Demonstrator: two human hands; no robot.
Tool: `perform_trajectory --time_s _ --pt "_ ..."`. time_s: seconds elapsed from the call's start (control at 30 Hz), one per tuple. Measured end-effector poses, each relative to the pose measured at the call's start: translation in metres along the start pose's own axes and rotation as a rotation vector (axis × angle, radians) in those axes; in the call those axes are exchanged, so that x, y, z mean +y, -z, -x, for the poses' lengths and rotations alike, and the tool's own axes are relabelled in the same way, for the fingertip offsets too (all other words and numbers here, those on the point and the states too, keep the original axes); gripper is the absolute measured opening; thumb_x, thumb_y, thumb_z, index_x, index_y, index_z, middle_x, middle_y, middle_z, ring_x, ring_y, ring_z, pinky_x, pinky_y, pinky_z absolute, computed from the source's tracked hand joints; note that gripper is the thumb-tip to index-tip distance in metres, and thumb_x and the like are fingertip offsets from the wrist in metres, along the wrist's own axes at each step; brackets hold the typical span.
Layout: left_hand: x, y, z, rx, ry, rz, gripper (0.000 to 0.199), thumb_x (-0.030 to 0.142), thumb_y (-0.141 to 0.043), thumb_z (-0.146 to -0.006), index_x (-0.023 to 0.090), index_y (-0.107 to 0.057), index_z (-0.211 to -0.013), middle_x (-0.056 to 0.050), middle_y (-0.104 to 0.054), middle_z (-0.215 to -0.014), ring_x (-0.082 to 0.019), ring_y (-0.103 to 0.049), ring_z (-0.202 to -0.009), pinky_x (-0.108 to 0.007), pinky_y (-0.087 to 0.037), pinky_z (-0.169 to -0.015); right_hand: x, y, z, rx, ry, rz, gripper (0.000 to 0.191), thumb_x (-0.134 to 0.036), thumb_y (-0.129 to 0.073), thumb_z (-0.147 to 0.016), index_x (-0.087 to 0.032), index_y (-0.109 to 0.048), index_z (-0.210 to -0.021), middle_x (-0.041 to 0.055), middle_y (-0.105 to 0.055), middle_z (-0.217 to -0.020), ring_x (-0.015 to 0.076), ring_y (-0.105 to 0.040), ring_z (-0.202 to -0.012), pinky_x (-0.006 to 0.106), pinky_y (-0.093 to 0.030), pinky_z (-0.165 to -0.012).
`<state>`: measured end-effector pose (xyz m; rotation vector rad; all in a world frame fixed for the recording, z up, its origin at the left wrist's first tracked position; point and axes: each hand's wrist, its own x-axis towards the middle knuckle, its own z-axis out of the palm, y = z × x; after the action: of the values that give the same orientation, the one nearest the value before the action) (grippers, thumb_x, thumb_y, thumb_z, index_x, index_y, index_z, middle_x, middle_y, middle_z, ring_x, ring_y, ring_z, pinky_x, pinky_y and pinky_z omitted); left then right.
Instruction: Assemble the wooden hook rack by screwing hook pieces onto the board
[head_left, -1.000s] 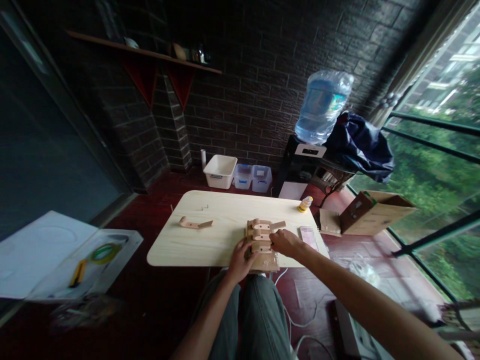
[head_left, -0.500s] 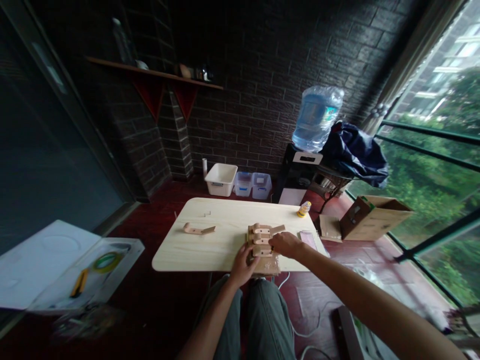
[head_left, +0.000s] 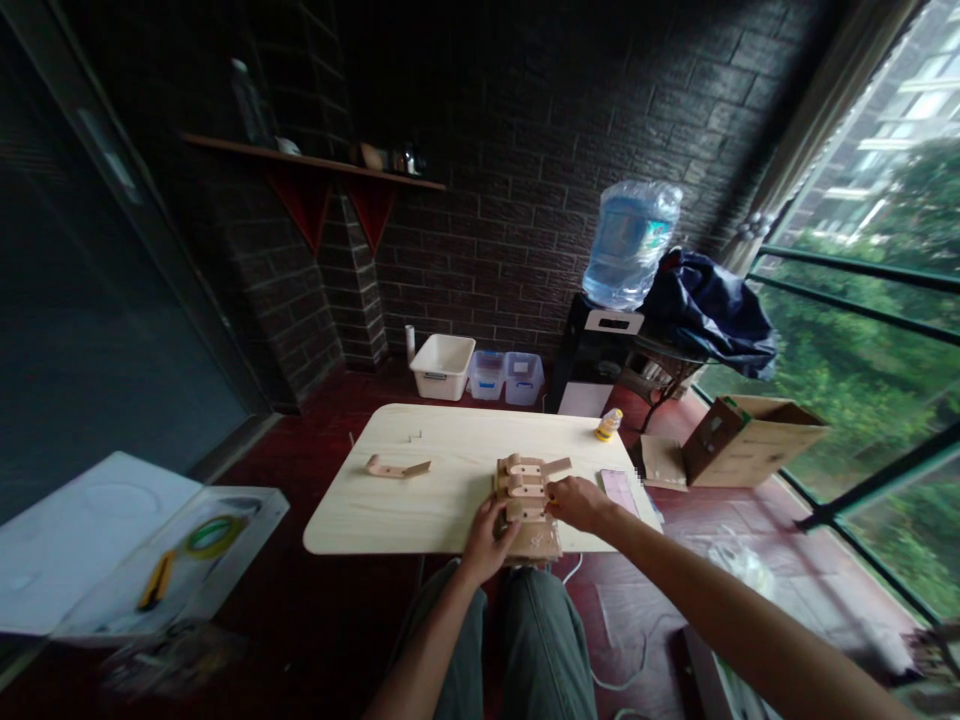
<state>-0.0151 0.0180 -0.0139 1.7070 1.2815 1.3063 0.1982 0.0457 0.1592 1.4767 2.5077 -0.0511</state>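
Three curved wooden strips with dark holes lie side by side on a brown, plastic-wrapped stack [head_left: 546, 545] at the table's near edge. My left hand [head_left: 487, 535] is closed around the left end of the nearest wooden strip [head_left: 527, 512]. By the right ends of the middle wooden strip [head_left: 526, 491] and the nearest one, my right hand [head_left: 579, 503] is closed in a pinch; what sits between its fingers is hidden. The far wooden strip [head_left: 527, 468] has a raised flat end [head_left: 556, 466] on the right.
On the pale table [head_left: 450, 435] lie another wooden strip [head_left: 397, 469], small upright metal pieces [head_left: 415, 436], a yellow-based clear bottle [head_left: 609, 425] and a pinkish paper [head_left: 619, 490]. An open white case [head_left: 247, 540] stands left, a cardboard box [head_left: 754, 440] right.
My right hand has moved slightly towards me along the right ends of the strips. My left hand stays at the nearest strip. The whole view has shifted a little.
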Motion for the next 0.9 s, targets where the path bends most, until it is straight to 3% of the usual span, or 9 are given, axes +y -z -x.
perform_trajectory --time_s 0.33,0.47,0.57,0.7,0.8,0.9 --pt "0.008 -0.002 0.003 0.01 0.021 -0.009 0.039 0.048 -0.066 -0.09 0.026 -0.067 -0.121 -0.014 -0.059 -0.146 -0.032 -0.053 -0.14 -0.053 -0.044 -0.118 -0.003 0.03 0.016 0.037 -0.101 -0.112 0.029 -0.035 -0.059 -0.095 -0.019 -0.077 -0.111 0.0163 -0.078 -0.108 0.0305 -0.076 -0.097 0.036 -0.055 -0.079" --pt "0.008 -0.001 0.003 -0.003 0.03 -0.008 0.041 0.049 -0.066 -0.09 0.025 -0.066 -0.123 -0.014 -0.059 -0.146 -0.032 -0.053 -0.14 -0.053 -0.043 -0.119 0.003 0.026 0.03 0.106 -0.153 -0.302 0.023 -0.031 -0.062 -0.092 -0.022 -0.077 -0.108 0.0106 -0.08 -0.105 0.0263 -0.075 -0.098 0.033 -0.053 -0.084" --pt "0.005 -0.002 0.004 -0.006 0.08 -0.003 0.045 0.05 -0.065 -0.09 0.024 -0.063 -0.126 -0.015 -0.058 -0.147 -0.032 -0.053 -0.141 -0.053 -0.043 -0.119 0.004 -0.001 0.048 0.333 -0.18 -0.651 0.022 -0.032 -0.06 -0.092 -0.023 -0.073 -0.106 0.0076 -0.079 -0.105 0.0237 -0.074 -0.096 0.032 -0.054 -0.084" --pt "0.006 -0.005 0.003 -0.023 0.112 0.015 0.044 0.051 -0.062 -0.092 0.024 -0.061 -0.127 -0.014 -0.061 -0.145 -0.03 -0.057 -0.137 -0.05 -0.046 -0.115 -0.008 -0.062 0.074 0.743 -0.342 -1.172 0.031 -0.05 -0.066 -0.085 -0.02 -0.065 -0.094 0.0079 -0.075 -0.088 0.0257 -0.072 -0.084 0.036 -0.056 -0.076" --pt "0.011 -0.009 0.0 -0.013 0.106 0.014 0.041 0.052 -0.062 -0.092 0.025 -0.062 -0.122 -0.012 -0.067 -0.136 -0.029 -0.062 -0.131 -0.048 -0.05 -0.111 -0.025 -0.102 0.081 0.885 -0.534 -1.471 0.044 -0.059 -0.061 -0.087 -0.019 -0.063 -0.106 0.0064 -0.072 -0.084 0.0245 -0.07 -0.076 0.036 -0.056 -0.068" --pt "0.016 -0.013 -0.005 -0.004 0.105 -0.004 0.039 0.055 -0.061 -0.092 0.025 -0.063 -0.117 -0.011 -0.07 -0.127 -0.029 -0.066 -0.124 -0.048 -0.052 -0.108 -0.038 -0.124 0.075 0.918 -0.639 -1.506 0.051 -0.066 -0.053 -0.09 -0.019 -0.063 -0.109 0.0043 -0.07 -0.083 0.0219 -0.067 -0.071 0.034 -0.055 -0.063"
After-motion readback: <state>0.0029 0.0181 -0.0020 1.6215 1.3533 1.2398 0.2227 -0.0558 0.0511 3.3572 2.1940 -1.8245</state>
